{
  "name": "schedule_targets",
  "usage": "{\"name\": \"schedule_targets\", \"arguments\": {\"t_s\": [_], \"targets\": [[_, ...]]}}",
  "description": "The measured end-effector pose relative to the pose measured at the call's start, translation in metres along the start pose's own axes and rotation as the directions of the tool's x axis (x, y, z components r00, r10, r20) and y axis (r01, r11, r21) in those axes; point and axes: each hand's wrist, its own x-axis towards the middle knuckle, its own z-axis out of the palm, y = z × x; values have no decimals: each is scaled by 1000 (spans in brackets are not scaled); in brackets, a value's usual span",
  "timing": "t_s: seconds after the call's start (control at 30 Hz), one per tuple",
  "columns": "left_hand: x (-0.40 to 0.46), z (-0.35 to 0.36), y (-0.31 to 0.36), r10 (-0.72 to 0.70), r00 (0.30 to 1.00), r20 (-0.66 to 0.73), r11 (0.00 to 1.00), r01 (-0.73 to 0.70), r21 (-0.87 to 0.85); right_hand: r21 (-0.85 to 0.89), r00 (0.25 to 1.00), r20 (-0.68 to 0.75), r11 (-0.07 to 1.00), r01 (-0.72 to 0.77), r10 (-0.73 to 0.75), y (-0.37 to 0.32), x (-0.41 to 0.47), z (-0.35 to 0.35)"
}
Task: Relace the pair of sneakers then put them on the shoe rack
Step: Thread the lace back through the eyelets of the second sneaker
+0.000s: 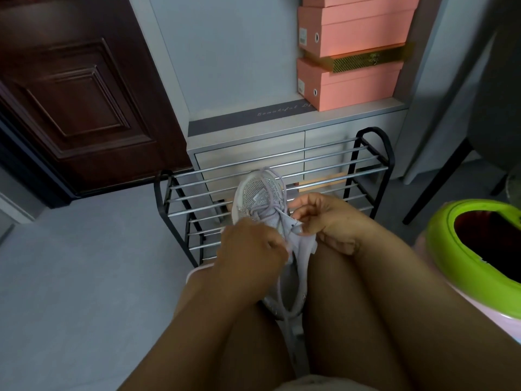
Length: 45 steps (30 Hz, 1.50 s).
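Pale lilac mesh with glittery trim marks the sneaker [260, 198], which is held between the person's knees, toe pointing toward the shoe rack [282, 176] just beyond it. The lace [272, 214] is pinched by the curled fingers of the left hand [251, 246], while the sneaker's collar is gripped by the right hand [324, 221]. Pink shoe boxes [352, 80] are stacked on the cabinet behind the rack.

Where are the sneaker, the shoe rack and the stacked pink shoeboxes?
sneaker [258, 194], head view, glittery toe mesh.
shoe rack [372, 136], head view, black right end frame.
pink shoeboxes [363, 33], head view, front face of a middle box.
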Motion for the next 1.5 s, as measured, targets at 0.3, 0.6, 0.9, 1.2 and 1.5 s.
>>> {"name": "schedule_targets", "arguments": {"t_s": [0.3,0.6,0.9,1.2,1.5], "targets": [[6,-14,3,-91,996,21,990,88,113,-45,1000,11,999,11,-11,-6,-7,7],[23,15,-8,-109,986,-124,992,117,57,-25,999,-42,999,20,-21,-2,-4,5],[-16,-30,7,-87,976,201,979,121,-164,-61,983,-177,998,30,-41,1,0,7],[8,-26,-53,-95,979,-183,995,101,21,-231,991,-94,970,71,-95,-5,-8,11],[32,-32,-56,-120,988,-99,993,120,-11,-330,990,-58,939,99,-125,-9,-12,14]]}}
